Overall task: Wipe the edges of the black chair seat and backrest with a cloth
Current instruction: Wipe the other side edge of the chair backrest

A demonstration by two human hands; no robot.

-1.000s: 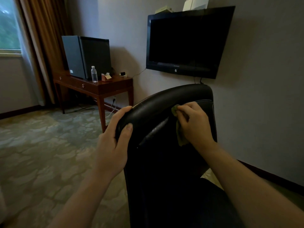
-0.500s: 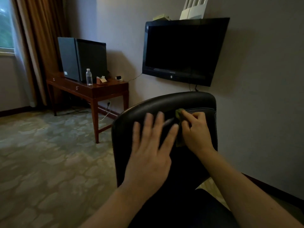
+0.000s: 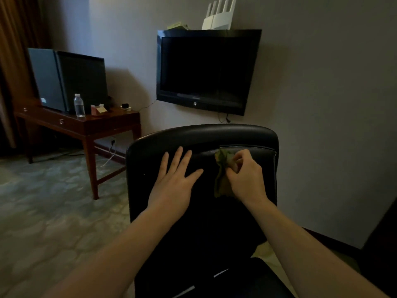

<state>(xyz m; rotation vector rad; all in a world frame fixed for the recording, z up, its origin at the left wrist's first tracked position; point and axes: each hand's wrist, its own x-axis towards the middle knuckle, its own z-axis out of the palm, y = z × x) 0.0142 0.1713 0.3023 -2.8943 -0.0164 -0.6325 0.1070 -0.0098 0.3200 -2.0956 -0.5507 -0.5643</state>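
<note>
Two bare forearms reach forward over the black chair seat point(image 3: 247, 282), which lies dark at the bottom of the view, close to the person. Just beyond it stands the black backrest point(image 3: 204, 136), upright and facing the camera, with a padded roll along its top edge.

The left grip point(image 3: 175, 181) is open: its palm lies flat on the front of the backrest, left of the middle, with the fingers straight and spread and the tips just below the top roll. The right grip point(image 3: 247, 177) is closed around a crumpled yellow-green cloth point(image 3: 222, 168). Its curled fingers pinch the cloth against the seam under the top roll, right of the middle. The loose end of the cloth hangs down beside the wrist, touching the backrest. The two grips are near each other but apart.

A patterned carpet point(image 3: 43, 211) spreads to the left of the chair. Farther back, a wooden counter point(image 3: 103, 123) stands against the wall and carries a clear water bottle point(image 3: 79, 105), a small tissue box point(image 3: 98, 109) and a dark box-shaped appliance point(image 3: 71, 80). A brown curtain point(image 3: 15, 50) hangs at the far left. On the wall behind the chair is a dark flat television point(image 3: 206, 69), with a white router point(image 3: 219, 16) sitting on top of it.
</note>
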